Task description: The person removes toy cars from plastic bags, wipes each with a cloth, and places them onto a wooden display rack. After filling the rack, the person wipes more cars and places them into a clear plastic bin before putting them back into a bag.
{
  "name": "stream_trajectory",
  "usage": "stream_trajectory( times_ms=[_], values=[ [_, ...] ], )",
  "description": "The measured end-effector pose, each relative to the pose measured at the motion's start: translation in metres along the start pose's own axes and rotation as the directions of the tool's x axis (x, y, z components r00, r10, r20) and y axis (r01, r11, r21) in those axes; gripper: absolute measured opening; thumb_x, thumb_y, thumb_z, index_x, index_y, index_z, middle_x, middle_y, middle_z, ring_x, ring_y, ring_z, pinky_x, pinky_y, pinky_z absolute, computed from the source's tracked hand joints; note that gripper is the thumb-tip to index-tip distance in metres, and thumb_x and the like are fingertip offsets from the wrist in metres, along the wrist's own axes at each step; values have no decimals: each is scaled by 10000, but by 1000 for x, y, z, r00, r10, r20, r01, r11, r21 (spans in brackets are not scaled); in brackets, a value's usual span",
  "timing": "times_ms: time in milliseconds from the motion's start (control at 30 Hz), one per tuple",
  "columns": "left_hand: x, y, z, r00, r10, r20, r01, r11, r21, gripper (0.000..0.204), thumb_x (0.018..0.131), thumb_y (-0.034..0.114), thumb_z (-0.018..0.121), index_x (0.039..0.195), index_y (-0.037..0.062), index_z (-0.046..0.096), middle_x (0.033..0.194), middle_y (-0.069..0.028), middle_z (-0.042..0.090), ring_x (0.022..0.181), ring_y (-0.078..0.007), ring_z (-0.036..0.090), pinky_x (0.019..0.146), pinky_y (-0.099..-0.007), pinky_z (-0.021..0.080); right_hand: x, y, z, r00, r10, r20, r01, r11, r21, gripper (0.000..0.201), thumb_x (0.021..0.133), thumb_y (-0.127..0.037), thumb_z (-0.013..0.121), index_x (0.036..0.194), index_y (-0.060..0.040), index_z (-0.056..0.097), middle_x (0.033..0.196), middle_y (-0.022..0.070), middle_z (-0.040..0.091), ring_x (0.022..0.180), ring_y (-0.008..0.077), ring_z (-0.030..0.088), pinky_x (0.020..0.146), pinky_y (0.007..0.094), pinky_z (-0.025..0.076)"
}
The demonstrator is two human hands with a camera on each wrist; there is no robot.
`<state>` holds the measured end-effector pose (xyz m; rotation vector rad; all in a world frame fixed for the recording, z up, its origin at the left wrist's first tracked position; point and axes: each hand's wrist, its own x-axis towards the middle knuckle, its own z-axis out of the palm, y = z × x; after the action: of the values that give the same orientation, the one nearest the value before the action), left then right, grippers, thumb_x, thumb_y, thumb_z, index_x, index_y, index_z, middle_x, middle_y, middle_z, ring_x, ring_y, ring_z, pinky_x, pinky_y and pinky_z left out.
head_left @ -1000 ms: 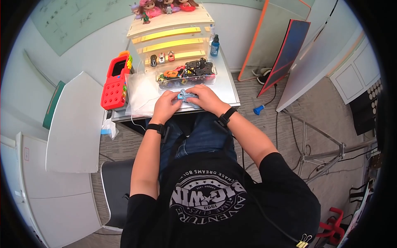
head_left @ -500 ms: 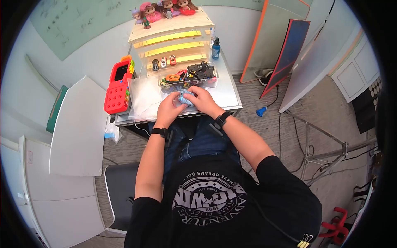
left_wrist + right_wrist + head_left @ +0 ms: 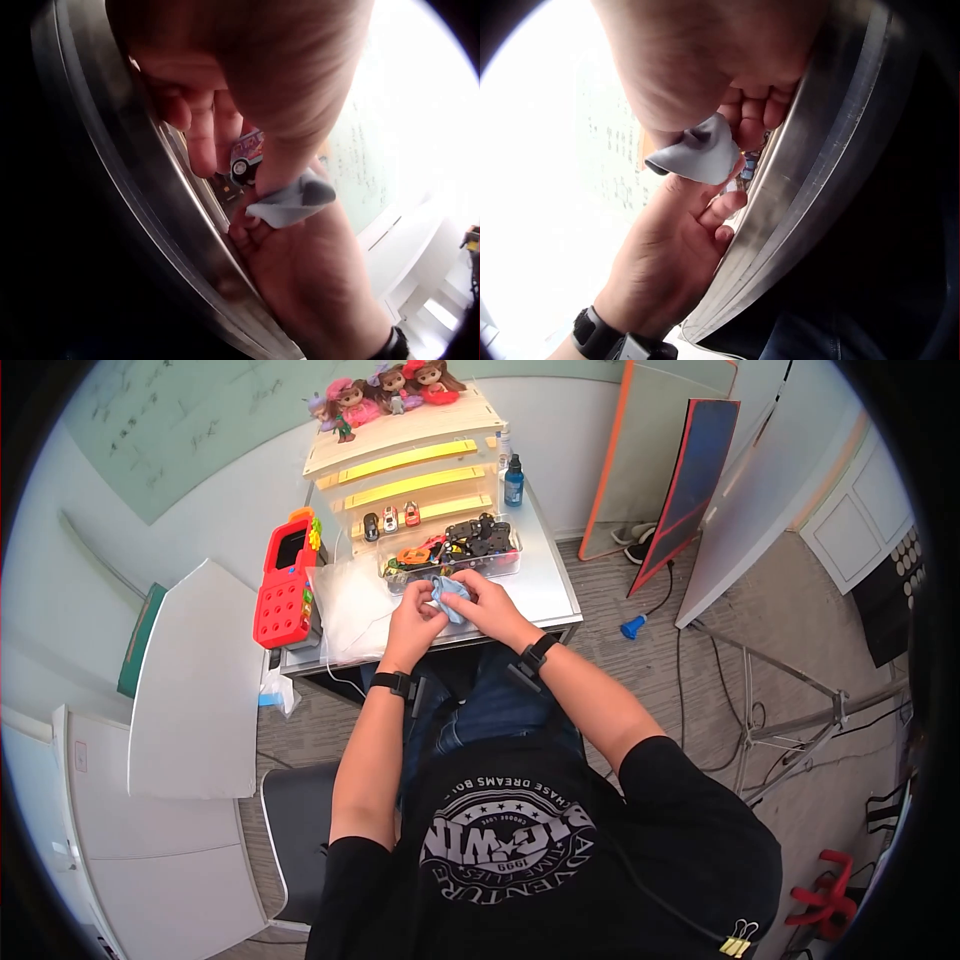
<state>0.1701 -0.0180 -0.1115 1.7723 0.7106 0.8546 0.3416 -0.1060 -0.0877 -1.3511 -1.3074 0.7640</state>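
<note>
Close over the near edge of the table, both hands work together at a small toy car [image 3: 246, 156] with a printed colourful side and a black wheel. My left hand [image 3: 411, 628] grips the car between thumb and fingers, as the left wrist view shows. A light blue-grey cloth [image 3: 451, 600] is pinched by my right hand [image 3: 491, 610], its thumb lying over the folds. In the right wrist view the cloth [image 3: 705, 154] bunches out below the right thumb and hides most of the car.
Behind the hands stands a clear bin [image 3: 498, 565] full of toy vehicles. Several toy cars [image 3: 390, 518] line a shelf of the wooden rack [image 3: 400, 450], with dolls on top. A red toy case [image 3: 283, 610] and a clear plastic bag [image 3: 345, 610] lie left; a blue bottle [image 3: 513, 482] stands right.
The cloth has been shifted and bunched up between the hands, and more of it shows now. Both hands stay together near the table edge; the head view has tilted slightly.
</note>
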Motion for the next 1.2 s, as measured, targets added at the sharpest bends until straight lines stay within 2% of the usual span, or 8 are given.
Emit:
stream_trajectory(
  times_ms=[267, 367, 467, 600, 667, 733, 1133, 1200],
  values=[
    [-1, 4, 13, 1000, -11, -29, 11, 1000, 6, 470, 886, 25, 745, 1296, 3, 517, 1088, -67, 678, 948, -115, 652, 785, -261, 544, 3, 13, -2, 996, -43, -81, 60, 973, 221, 332, 1009, -299, 709, 1208, -34, 686, 935, 64, 722, 820, 93, 630, 742, 273, 518],
    [1, 1, 13, 993, 51, -102, -66, 987, -148, 431, 889, 47, 770, 1264, 6, 561, 1055, -82, 687, 847, -148, 666, 768, -284, 554, 3, 9, -1, 993, -28, -112, 34, 998, 52, 352, 1032, -328, 673, 1206, -24, 695, 974, 82, 735, 822, 117, 639, 760, 287, 523],
    [0, -4, 7, 959, 225, -170, -214, 973, 84, 409, 915, 23, 743, 1284, 4, 567, 1019, -59, 670, 818, -118, 641, 727, -267, 543, 2, 1, 2, 997, -10, -72, 10, 1000, -6, 407, 1043, -368, 644, 1242, -15, 678, 1008, 104, 741, 831, 164, 653, 779, 308, 532],
    [-4, 3, 9, 999, -7, -35, -2, 966, -258, 436, 925, -17, 701, 1332, -3, 545, 1015, -35, 650, 821, -73, 619, 716, -224, 529, 3, 6, 0, 999, 49, 7, -49, 998, 24, 451, 1026, -380, 656, 1290, -14, 653, 1043, 141, 743, 906, 224, 686, 842, 337, 539],
    [-5, 6, 11, 1000, -1, -28, -2, 995, -95, 443, 914, -10, 703, 1328, -3, 545, 977, -25, 658, 813, -66, 618, 713, -220, 524, 0, 8, 1, 995, -90, -37, 87, 993, -75, 455, 1007, -373, 684, 1286, -15, 654, 1053, 139, 745, 933, 242, 695, 855, 352, 540],
    [-3, -1, 11, 999, 16, -44, -18, 999, -35, 462, 902, -4, 717, 1328, -5, 539, 945, -16, 665, 810, -62, 619, 715, -218, 522, 3, 10, 2, 986, -157, -53, 151, 983, -100, 388, 1041, -305, 654, 1296, -14, 644, 1026, 71, 720, 897, 124, 638, 800, 296, 526],
    [-7, 14, 13, 965, 198, -174, -158, 963, 217, 327, 833, 38, 783, 1144, 7, 686, 964, -31, 582, 783, -124, 596, 707, -259, 537, 2, 18, -2, 989, -89, -116, 95, 994, 54, 310, 1023, -252, 686, 1248, -39, 695, 1091, 92, 721, 969, 149, 653, 850, 303, 522],
    [-6, 10, 13, 968, 207, -144, -164, 951, 264, 319, 834, 44, 781, 1137, 8, 690, 905, -28, 579, 727, -128, 585, 692, -268, 537, -2, 11, -3, 985, -159, -71, 159, 987, -3, 362, 979, -288, 730, 1232, -30, 711, 1122, 110, 689, 975, 243, 666, 864, 337, 533]
  ],
)
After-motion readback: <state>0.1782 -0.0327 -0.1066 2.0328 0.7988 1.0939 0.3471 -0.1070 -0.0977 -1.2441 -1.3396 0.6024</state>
